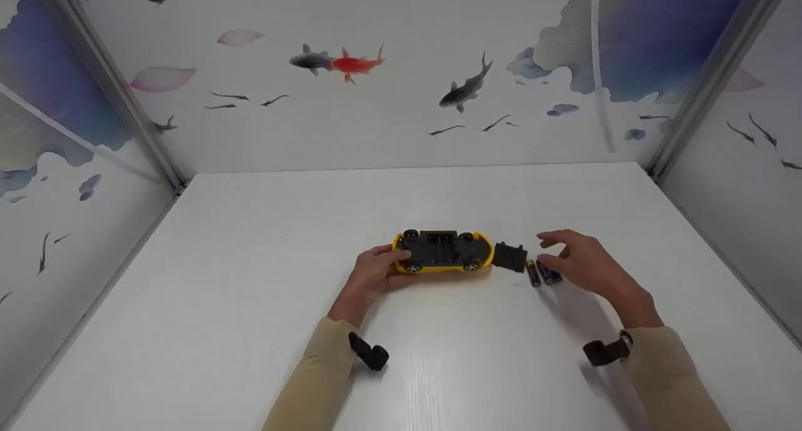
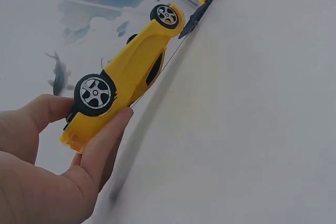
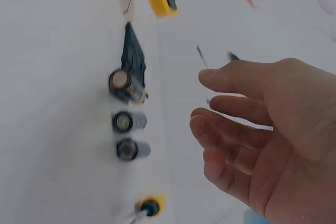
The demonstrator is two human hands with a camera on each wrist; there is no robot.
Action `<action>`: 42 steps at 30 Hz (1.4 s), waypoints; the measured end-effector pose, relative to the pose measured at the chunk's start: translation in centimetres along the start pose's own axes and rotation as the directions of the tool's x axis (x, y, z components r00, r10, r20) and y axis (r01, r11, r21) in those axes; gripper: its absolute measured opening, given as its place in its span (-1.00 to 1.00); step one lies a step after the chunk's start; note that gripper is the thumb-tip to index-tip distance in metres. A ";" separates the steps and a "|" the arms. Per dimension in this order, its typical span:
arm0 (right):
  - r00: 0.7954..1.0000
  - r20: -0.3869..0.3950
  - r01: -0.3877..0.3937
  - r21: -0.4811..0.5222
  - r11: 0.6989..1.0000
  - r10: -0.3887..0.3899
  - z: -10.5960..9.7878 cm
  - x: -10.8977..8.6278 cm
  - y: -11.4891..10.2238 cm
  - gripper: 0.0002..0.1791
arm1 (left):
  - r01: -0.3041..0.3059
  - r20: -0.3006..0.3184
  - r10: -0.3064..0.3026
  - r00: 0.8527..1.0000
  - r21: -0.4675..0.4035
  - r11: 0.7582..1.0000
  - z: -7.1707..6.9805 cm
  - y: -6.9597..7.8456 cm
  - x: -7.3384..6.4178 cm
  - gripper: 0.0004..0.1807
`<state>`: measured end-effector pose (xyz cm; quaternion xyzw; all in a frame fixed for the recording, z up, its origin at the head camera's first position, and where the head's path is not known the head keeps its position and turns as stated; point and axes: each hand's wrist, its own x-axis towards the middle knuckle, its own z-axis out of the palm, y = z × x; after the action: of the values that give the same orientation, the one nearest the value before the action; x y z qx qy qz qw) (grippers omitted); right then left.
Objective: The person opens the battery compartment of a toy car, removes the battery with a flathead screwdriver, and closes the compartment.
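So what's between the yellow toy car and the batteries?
A flat black panel lies between the yellow toy car and the batteries; the head view shows it.

And nothing legible here — the batteries (image 1: 547, 273), small and blurred, give up no readable brand — while on the yellow toy car (image 2: 131, 72) and black cover (image 1: 510, 257), no lettering can be made out.

Batteries (image 1: 546, 274) right of the toy car (image 1: 442, 252) (cover (image 1: 510, 257) between)
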<state>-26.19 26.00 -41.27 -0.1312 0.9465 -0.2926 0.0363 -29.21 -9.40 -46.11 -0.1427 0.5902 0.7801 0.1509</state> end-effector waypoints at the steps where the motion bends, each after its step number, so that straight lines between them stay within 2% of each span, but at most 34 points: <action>1: 1.000 -0.005 -0.006 0.032 0.999 0.007 0.4 0.0 -0.7 -0.46 | -0.002 -0.006 0.002 1.000 -0.003 1.000 0.0 0.2 -0.1 -0.34; 4: 0.999 0.029 -0.028 0.166 0.986 0.024 2.1 0.1 -2.9 -0.47 | -0.011 -0.022 0.011 1.000 -0.005 1.000 -0.1 0.9 -0.3 -0.32; 7: 0.993 0.113 -0.080 0.341 0.937 0.044 3.9 0.1 -5.3 -0.45 | -0.019 -0.022 0.018 1.000 -0.021 1.000 -0.3 1.4 -0.5 -0.31; 9: 0.985 0.157 -0.139 0.460 0.877 0.074 5.0 0.1 -6.8 -0.39 | -0.022 -0.015 0.021 1.000 -0.041 0.999 -0.4 1.6 -0.6 -0.30; 12: 0.971 0.202 -0.225 0.606 0.763 0.126 6.2 0.0 -8.4 -0.25 | -0.028 -0.012 0.027 1.000 -0.070 0.997 -0.7 1.8 -0.7 -0.30; 14: 0.963 0.222 -0.267 0.674 0.689 0.156 6.8 0.0 -9.1 -0.18 | -0.035 -0.015 0.034 0.999 -0.078 0.996 -0.8 1.8 -0.7 -0.30; 16: 0.956 0.239 -0.292 0.719 0.631 0.169 7.4 -0.1 -9.7 -0.14 | -0.044 -0.018 0.043 0.999 -0.087 0.995 -0.9 1.9 -0.7 -0.30; 20: 0.947 0.252 -0.319 0.800 0.508 0.198 8.4 0.3 -10.7 -0.12 | -0.074 -0.016 0.073 0.997 -0.092 0.993 -0.7 2.0 -0.8 -0.30; 23: 0.948 0.241 -0.309 0.856 0.414 0.209 8.8 0.7 -11.4 -0.08 | -0.103 -0.020 0.102 0.995 -0.072 0.992 -0.4 2.1 -0.9 -0.30; 27: 0.951 0.227 -0.286 0.904 0.318 0.211 9.1 1.2 -12.2 0.01 | -0.124 -0.021 0.123 0.992 -0.045 0.991 0.0 2.2 -1.2 -0.30; 29: 0.951 0.222 -0.278 0.917 0.285 0.214 9.3 1.5 -12.5 0.02 | -0.124 -0.016 0.124 0.992 -0.041 0.991 0.1 2.2 -1.3 -0.29; 31: 0.949 0.216 -0.274 0.924 0.266 0.228 9.6 1.8 -12.9 0.03 | -0.122 -0.012 0.122 0.992 -0.039 0.992 0.2 2.3 -1.3 -0.29; 35: 0.945 0.191 -0.260 0.932 0.253 0.266 10.1 2.3 -13.2 0.04 | -0.124 0.010 0.125 0.992 -0.024 0.992 0.2 2.3 -1.5 -0.27; 42: 0.947 0.123 -0.192 0.957 0.216 0.298 10.5 3.1 -12.9 -0.01 | -0.150 0.095 0.143 0.985 0.063 0.987 0.2 1.9 -1.6 -0.28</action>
<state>-24.74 9.17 -42.69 0.0814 0.5820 -0.8013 0.1125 -28.53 -9.86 -43.73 -0.0582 0.6186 0.7736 0.1244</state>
